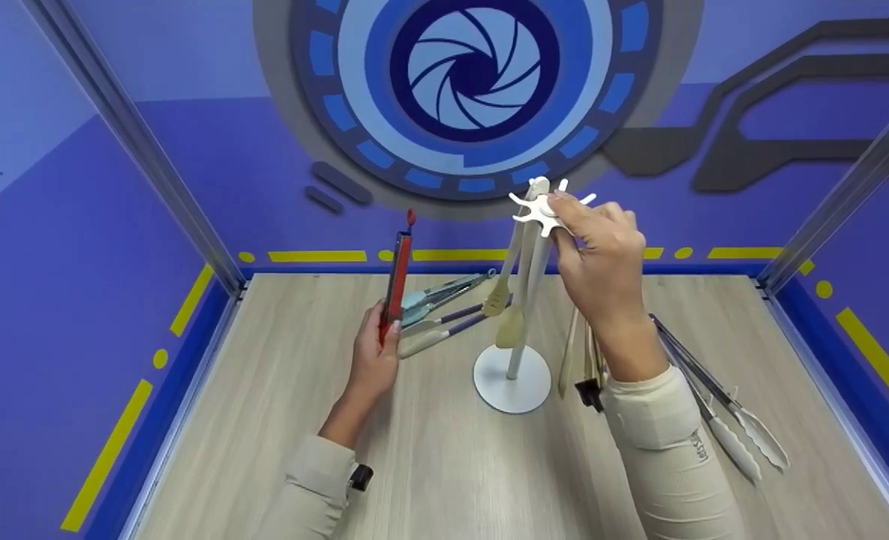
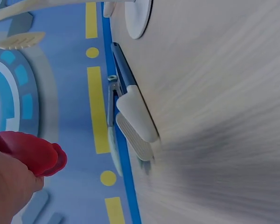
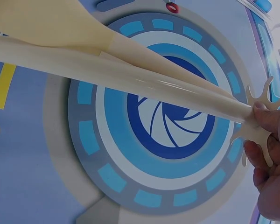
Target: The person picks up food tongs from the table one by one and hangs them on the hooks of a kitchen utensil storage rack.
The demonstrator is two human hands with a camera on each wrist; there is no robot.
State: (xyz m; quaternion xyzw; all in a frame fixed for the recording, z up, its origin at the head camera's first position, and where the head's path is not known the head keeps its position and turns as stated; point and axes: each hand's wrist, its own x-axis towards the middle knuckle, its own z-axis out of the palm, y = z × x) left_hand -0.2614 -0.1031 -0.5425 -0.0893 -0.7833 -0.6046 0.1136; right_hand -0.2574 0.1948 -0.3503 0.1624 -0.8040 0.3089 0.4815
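My left hand (image 1: pixel 373 356) grips red tongs (image 1: pixel 399 277), held upright with their ring at the top. In the left wrist view their rounded red end (image 2: pixel 32 151) sticks out past the hand. My right hand (image 1: pixel 602 251) pinches the hooked top (image 1: pixel 540 216) of a white utensil stand between thumb and fingers. From this top hang a cream slotted turner (image 1: pixel 497 296) and a cream utensil with a solid blade (image 1: pixel 511 328), beside the pole (image 3: pixel 154 84). The stand's round base (image 1: pixel 512 401) sits on the table, and the pole leans slightly.
Left of the stand lie teal tongs (image 1: pixel 444 291) and blue-handled tongs with pale tips (image 1: pixel 444 334). White-tipped tongs (image 1: pixel 733 442) lie at right. More long utensils (image 1: pixel 570 352) are partly hidden by the right arm. A patterned wall (image 1: pixel 211 150) closes the wood-grain table's back.
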